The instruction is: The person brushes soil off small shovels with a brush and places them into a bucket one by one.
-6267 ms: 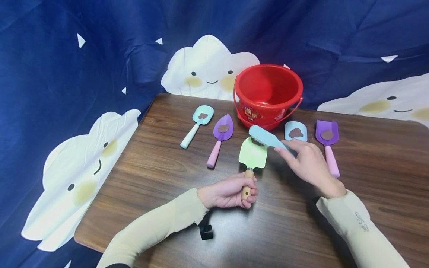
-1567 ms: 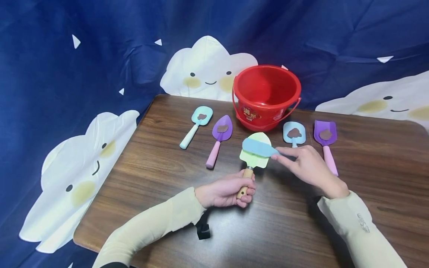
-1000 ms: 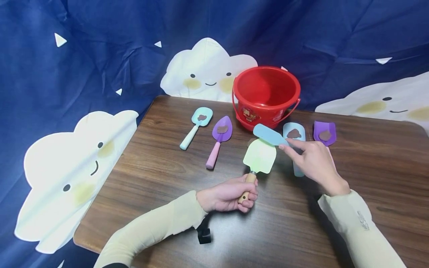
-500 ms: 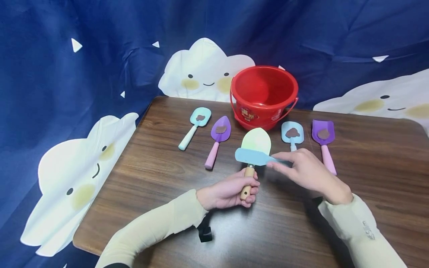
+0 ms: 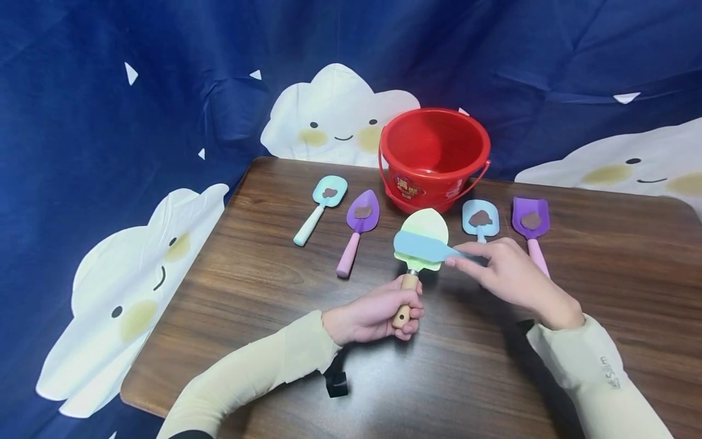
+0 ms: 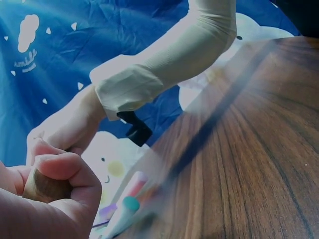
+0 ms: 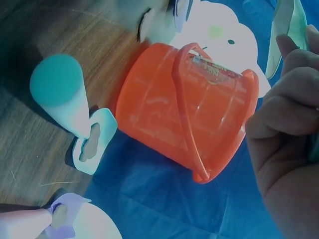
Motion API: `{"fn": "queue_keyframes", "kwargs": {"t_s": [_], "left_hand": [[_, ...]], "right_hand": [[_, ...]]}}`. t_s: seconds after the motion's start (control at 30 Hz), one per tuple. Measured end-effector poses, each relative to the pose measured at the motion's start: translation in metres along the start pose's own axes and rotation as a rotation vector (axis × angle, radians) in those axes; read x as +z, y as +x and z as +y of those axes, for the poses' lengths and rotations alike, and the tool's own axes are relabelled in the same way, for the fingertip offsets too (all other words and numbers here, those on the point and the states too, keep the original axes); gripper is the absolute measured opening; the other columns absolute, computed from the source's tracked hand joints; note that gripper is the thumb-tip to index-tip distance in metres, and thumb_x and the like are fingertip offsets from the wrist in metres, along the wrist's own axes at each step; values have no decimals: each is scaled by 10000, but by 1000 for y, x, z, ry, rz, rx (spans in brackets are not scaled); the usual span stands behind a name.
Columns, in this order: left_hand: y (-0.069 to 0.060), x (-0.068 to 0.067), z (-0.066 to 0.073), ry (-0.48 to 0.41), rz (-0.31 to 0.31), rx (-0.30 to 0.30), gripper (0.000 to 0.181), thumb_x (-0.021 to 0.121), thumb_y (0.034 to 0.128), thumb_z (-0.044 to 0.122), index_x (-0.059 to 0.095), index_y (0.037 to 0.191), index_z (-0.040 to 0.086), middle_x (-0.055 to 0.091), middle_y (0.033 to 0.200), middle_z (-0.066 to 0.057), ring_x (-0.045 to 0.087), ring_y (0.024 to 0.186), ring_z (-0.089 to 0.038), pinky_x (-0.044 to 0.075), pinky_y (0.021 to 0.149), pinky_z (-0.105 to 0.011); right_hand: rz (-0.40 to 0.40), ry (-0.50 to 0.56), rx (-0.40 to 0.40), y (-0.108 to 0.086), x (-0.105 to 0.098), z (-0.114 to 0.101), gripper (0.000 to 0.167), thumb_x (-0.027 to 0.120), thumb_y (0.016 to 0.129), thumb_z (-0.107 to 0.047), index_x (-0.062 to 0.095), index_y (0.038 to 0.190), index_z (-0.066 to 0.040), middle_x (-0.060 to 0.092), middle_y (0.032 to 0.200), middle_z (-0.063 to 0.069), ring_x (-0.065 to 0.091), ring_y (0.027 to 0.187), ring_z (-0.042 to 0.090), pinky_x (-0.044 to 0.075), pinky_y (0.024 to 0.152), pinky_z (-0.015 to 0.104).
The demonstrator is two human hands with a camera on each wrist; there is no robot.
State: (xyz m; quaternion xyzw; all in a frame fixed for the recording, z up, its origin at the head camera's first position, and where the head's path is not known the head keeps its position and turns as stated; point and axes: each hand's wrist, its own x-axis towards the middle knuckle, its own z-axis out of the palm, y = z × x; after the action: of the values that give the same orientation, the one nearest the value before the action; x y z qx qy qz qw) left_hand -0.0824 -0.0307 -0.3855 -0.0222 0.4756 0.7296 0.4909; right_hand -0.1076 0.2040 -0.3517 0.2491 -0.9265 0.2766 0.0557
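Across the back, blue cloud-print cloth point(image 5: 296, 36); below, dark wood-grain table point(image 5: 263, 280). In left hand point(image 5: 378, 314), fingers curled round wooden handle point(image 5: 402, 320): pale green trowel point(image 5: 433, 224). In right hand point(image 5: 512, 271), gripped by its handle end: light-blue brush point(image 5: 421, 245), underside hidden in head view. No contact between hands. Key relation: crosswise. For trowel, long axis away from the person with slight lean right; for brush, side to side, nearly square to that, over lower half of blade point(image 5: 436, 227); touching or just above, cannot tell. Blade location: just beyond left hand, just left of right fingertips. Farther back: red bucket point(image 5: 430, 194). To left, aqua spade point(image 5: 309, 225) and purple pointed trowel point(image 5: 359, 227); to right, light-blue shovel point(image 5: 481, 230), partly hidden by right hand, plus purple shovel point(image 5: 532, 233); on each, brown patch point(image 5: 362, 212).
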Motion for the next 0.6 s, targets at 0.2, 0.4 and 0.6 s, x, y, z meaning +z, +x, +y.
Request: {"fn": "queue_keyframes", "kwargs": {"t_s": [0.2, 0.4, 0.6], "left_hand": [[-1, 0, -2, 30, -12, 20, 260, 453, 835, 15, 337, 982, 196, 409, 665, 7, 394, 484, -119, 321, 470, -201], [-3, -1, -5, 50, -23, 24, 262, 450, 831, 7, 332, 978, 190, 395, 662, 14, 394, 485, -110, 321, 470, -189], [-3, 0, -7, 65, -24, 32, 265, 459, 821, 10, 338, 976, 188, 406, 659, 15, 395, 482, -110, 312, 468, -188]], "right_hand": [[56, -15, -30, 2, -1, 3, 277, 768, 808, -282, 749, 1030, -117, 524, 506, -155, 415, 470, -12, 351, 487, 187], [153, -79, -36, 4, 1, 7, 280, 789, 776, -261, 756, 1015, -118, 642, 588, -71, 445, 527, 48, 350, 465, 199], [223, -99, 25, 6, -1, 10, 345, 772, 798, -279, 739, 1060, -58, 699, 640, 53, 522, 496, 120, 411, 522, 276]]}}
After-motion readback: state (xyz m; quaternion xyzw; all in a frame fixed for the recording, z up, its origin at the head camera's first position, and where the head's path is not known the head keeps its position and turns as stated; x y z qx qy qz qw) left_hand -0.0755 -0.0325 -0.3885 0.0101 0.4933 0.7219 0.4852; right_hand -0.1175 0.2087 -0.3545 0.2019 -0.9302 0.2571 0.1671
